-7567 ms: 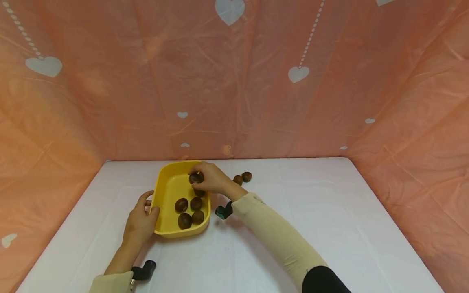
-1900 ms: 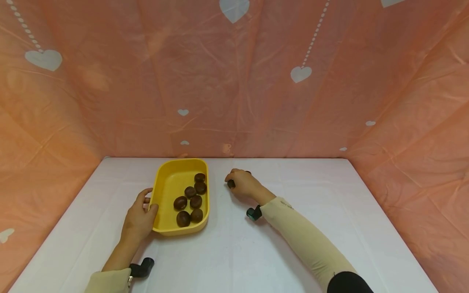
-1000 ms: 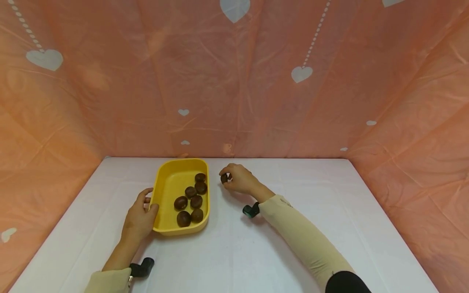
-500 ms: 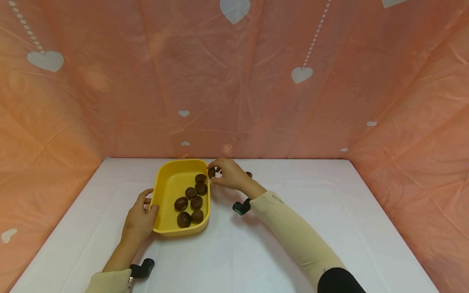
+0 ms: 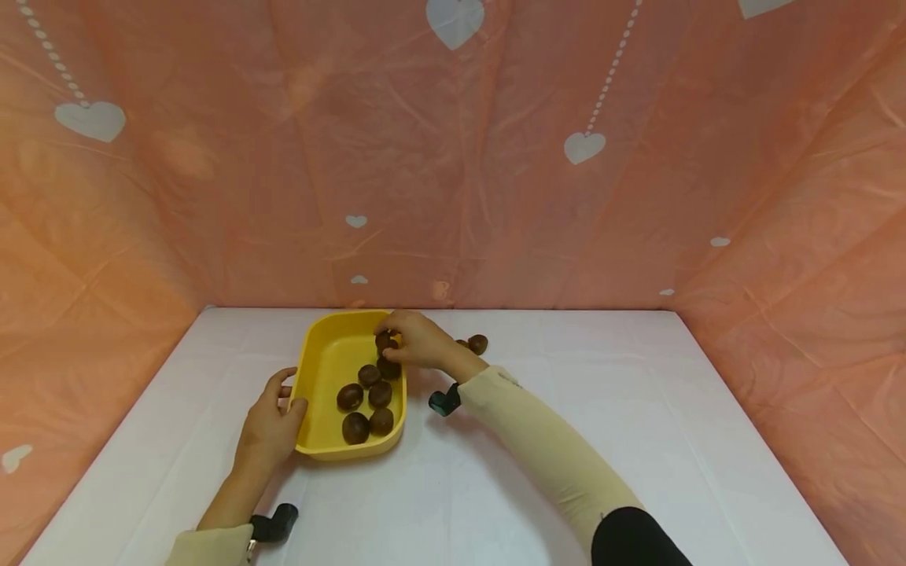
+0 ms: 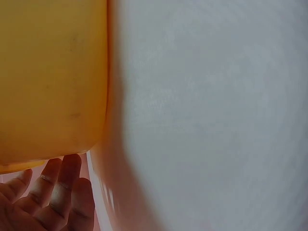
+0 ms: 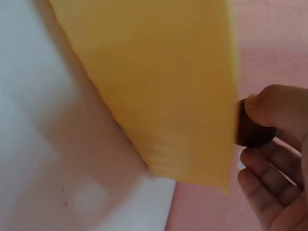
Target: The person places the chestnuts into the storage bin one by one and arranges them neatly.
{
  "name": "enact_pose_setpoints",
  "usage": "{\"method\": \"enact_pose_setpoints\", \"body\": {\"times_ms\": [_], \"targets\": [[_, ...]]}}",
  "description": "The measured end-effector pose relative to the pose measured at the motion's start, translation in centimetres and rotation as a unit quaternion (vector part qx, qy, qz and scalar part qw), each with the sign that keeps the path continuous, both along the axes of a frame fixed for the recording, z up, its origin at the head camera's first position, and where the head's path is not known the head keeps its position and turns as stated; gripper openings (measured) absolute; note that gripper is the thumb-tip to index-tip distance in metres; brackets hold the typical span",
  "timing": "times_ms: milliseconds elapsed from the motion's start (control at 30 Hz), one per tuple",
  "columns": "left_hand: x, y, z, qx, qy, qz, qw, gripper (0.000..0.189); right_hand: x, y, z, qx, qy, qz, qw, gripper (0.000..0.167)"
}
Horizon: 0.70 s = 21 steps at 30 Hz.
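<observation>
In the head view a yellow plastic tray (image 5: 322, 354) stands on the white table, with several brown chestnuts (image 5: 350, 397) inside, mostly along its right side. My left hand (image 5: 272, 420) grips the tray's left edge, thumb at the rim and fingers on the outside. The left wrist view shows those fingers (image 6: 65, 192) against the yellow wall (image 6: 53, 86). Over the tray's far right corner, my right hand (image 5: 421, 343) pinches a chestnut (image 5: 383, 340) between thumb and fingers. From the right wrist, that chestnut (image 7: 255, 127) appears just beyond the tray's wall (image 7: 163, 86).
Two loose chestnuts (image 5: 478, 344) lie on the table right of the tray, one partly hidden behind my right wrist. The white tabletop (image 5: 566, 393) is bordered by an orange-pink sheet (image 5: 495, 196) with pale hearts at the back and sides.
My right hand has picked up a chestnut from the right and carried it left over the tray. Compared with the earliest frame, more chestnuts lie in the tray. The left hand has stayed put.
</observation>
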State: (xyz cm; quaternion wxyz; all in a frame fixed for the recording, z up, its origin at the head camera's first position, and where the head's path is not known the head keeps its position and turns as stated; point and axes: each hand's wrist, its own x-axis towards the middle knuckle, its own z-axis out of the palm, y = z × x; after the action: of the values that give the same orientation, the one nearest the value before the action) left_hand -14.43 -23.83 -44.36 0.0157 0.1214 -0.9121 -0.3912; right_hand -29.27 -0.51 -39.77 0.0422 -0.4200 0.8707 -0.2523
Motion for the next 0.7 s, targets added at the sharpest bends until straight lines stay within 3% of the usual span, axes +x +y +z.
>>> {"method": "enact_pose_setpoints", "body": {"times_ms": [233, 700], "targets": [[0.0, 0.1, 0.0, -0.001, 0.003, 0.0, 1.0, 0.053, -0.6, -1.1, -0.9, 0.025, 0.027, 0.022, 0.9991, 0.035], [0.0, 0.0, -0.1, -0.004, 0.004, 0.003, 1.0, 0.053, -1.7, -3.0, -1.6, 0.093, 0.04, 0.023, 0.9946, 0.034]]}}
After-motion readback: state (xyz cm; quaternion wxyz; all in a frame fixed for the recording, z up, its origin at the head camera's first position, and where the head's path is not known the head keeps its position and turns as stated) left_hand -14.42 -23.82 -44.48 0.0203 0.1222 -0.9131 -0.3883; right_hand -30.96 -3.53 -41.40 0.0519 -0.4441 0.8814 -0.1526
